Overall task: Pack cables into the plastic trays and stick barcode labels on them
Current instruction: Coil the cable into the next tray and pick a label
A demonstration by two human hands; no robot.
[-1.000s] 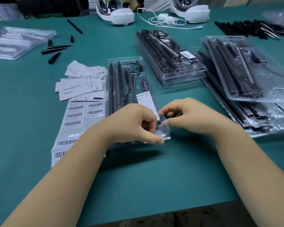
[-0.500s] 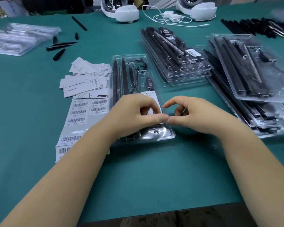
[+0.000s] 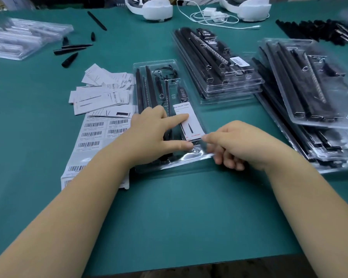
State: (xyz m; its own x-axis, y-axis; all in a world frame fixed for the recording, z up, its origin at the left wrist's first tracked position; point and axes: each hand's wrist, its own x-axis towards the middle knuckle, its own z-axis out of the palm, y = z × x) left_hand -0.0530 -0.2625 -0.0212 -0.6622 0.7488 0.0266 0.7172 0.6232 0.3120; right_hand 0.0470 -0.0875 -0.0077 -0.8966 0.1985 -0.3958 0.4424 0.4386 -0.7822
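Under left hand [image 3: 153, 135] the plastic tray [image 3: 170, 81], right hand [image 3: 239, 143] at its near corner

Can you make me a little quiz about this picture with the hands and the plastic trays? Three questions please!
1. True or false: the left hand rests on the clear tray in front of the person.
2. What lies just left of that tray?
A. a sheet of barcode labels
B. a pair of scissors
C. a red cup
3. Fill in: the left index finger touches the white ____ inside the tray.

Key
1. True. The right hand is at the tray's near right corner.
2. A
3. card
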